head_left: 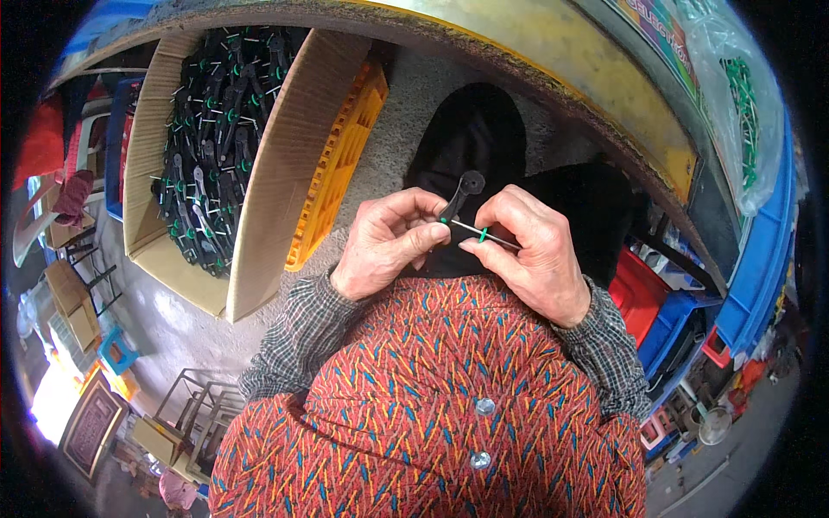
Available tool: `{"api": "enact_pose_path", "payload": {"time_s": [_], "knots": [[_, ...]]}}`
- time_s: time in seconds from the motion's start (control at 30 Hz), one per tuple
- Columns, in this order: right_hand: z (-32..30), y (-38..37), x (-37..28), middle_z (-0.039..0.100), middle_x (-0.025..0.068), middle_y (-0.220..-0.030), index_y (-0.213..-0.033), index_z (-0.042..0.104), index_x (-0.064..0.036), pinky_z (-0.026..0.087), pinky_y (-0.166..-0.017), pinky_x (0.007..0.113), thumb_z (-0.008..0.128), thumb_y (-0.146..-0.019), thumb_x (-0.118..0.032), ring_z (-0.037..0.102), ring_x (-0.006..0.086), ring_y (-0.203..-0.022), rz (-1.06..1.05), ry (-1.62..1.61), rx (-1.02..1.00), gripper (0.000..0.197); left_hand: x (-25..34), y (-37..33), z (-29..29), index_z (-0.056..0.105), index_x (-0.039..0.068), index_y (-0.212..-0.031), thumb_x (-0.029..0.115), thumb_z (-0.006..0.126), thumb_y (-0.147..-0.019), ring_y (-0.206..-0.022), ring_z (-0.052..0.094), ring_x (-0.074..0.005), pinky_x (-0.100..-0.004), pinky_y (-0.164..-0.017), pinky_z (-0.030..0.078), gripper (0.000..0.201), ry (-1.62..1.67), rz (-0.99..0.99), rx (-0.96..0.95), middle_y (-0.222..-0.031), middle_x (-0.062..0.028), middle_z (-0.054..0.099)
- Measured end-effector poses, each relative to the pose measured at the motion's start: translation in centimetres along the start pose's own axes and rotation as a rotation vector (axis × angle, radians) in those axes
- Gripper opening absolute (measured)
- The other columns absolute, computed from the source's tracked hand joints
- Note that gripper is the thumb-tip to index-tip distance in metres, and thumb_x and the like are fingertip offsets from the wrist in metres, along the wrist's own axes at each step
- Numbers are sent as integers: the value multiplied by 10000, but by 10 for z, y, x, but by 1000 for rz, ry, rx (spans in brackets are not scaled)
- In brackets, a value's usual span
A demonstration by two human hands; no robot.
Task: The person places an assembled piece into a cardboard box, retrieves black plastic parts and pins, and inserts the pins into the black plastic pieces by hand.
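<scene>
Over my lap, my left hand (395,233) pinches a black plastic arm-shaped part (467,185) with a round end that points up and away from me. Between the thumb and fingers of my right hand (530,249) is a thin metal rod with a green collar (484,234). The rod's left end meets the black part at a small green spot by my left fingertips; whether it is inserted there I cannot tell. Both hands are closed and close together. Part of the black piece is hidden behind my left fingers.
At the left, a cardboard box (285,164) holds many black parts (211,155) with green bits and rods, beside an orange plastic crate (338,173). A worn table edge (553,65) curves ahead. At the right lie a clear bag of green pieces (741,112) and blue bins (753,276).
</scene>
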State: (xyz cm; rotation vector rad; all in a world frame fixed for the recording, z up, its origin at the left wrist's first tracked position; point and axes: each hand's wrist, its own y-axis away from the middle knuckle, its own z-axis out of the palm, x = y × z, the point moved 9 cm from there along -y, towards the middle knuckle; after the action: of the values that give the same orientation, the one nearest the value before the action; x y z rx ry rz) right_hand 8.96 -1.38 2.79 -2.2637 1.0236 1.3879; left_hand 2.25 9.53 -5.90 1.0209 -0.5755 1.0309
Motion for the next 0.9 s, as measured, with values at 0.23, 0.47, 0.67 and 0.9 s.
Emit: {"api": "enact_pose_path", "payload": {"time_s": [0.23, 0.47, 0.67, 0.9], "knots": [[8, 2, 14, 501, 96, -687, -849, 574, -1, 396, -520, 306, 706, -794, -120, 493, 155, -566, 156, -166, -84, 186, 1, 0, 1, 600, 2, -1047, 106, 662, -875, -620, 525, -10, -154, -524, 432, 210, 24, -5, 7, -812, 15, 615], [15, 6, 30, 505, 87, -639, -827, 609, 8, 384, -507, 291, 667, -842, -173, 494, 137, -550, 313, -254, -137, 191, 0, 0, 1, 598, 2, -1048, 110, 663, -875, -615, 524, -10, -152, -514, 425, 214, 37, -21, 2, -812, 11, 619], [11, 2, 18, 538, 110, -682, -837, 600, 6, 403, -517, 311, 678, -816, -129, 528, 177, -571, 127, -197, -61, 158, -2, 0, 0, 596, -2, -1050, 115, 666, -874, -601, 520, -9, -154, -500, 418, 222, -20, -33, 33, -815, 7, 623], [7, -1, 2, 539, 138, -745, -861, 574, -17, 442, -554, 364, 686, -776, -98, 575, 288, -642, -24, 76, 28, 163, 0, 1, -3, 599, -3, -1049, 113, 667, -874, -595, 519, -7, -152, -494, 418, 221, 18, -21, 40, -816, 0, 624]]}}
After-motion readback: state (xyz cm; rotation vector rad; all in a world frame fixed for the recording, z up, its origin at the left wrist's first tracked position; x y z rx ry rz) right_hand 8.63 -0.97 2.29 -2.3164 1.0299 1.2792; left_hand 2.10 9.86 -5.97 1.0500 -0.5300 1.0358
